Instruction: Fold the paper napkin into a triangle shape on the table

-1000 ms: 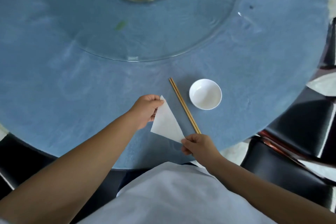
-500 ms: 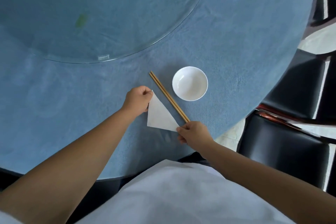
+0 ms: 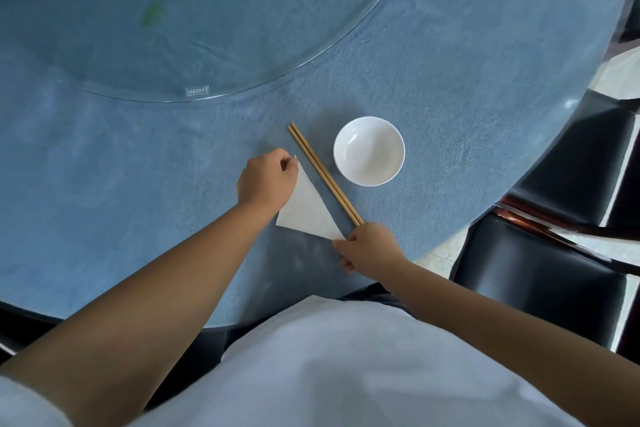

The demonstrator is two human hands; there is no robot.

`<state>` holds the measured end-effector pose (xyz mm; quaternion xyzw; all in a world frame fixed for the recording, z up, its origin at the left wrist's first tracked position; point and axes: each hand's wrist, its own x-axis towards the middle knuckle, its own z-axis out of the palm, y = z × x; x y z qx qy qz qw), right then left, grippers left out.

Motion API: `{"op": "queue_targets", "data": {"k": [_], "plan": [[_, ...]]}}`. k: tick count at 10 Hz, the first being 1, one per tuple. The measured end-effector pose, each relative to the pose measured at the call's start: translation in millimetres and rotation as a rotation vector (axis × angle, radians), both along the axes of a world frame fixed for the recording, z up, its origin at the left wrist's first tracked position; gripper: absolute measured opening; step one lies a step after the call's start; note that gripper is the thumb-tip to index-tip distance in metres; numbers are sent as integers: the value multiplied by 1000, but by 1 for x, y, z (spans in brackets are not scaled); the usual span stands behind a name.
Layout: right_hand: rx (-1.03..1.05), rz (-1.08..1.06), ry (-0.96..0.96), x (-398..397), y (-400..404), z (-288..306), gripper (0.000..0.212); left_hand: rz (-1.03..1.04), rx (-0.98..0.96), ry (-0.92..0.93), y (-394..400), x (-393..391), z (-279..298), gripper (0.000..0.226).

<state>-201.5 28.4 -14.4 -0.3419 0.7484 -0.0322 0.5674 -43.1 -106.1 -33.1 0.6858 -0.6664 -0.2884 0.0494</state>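
Pinching napkin [image 3: 308, 210] tips: left hand [image 3: 266, 180] far, right hand [image 3: 369, 246] near; long edge parallels chopsticks [image 3: 323, 173].

Round blue-clothed table [image 3: 450, 80], glass turntable [image 3: 242, 28] at centre; black chairs [image 3: 540, 281] at right edge; pale floor [image 3: 620, 76] beyond.

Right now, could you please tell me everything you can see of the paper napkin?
The paper napkin is white, thin and already folded into a flat triangle on the blue table. The left hand pinches its far tip; the right hand pinches its near corner. Its long edge runs beside the chopsticks, apparently without touching.
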Motion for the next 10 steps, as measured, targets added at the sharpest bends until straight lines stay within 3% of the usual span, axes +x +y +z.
{"op": "queue_targets", "data": {"k": [2, 3, 4, 5, 9, 10], "plan": [[-18, 233, 149, -20, 13, 17, 38, -6, -57, -23, 0, 17, 6, 20], [-377, 555, 376, -29, 26, 19, 22, -387, -188, 1, 9, 27, 7, 33], [-750, 868, 415, -27, 31, 14, 26, -753, -209, -99, 21, 34, 4, 53], [-765, 1052, 417, -18, 32, 3, 57, -847, -112, -244, 27, 43, -4, 72], [-695, 1124, 425, -20, 43, 1, 62, -893, 73, -373, 34, 55, -5, 85], [-683, 1122, 427, -20, 40, 11, 70, -811, 44, -346, 40, 55, 9, 88]]}}
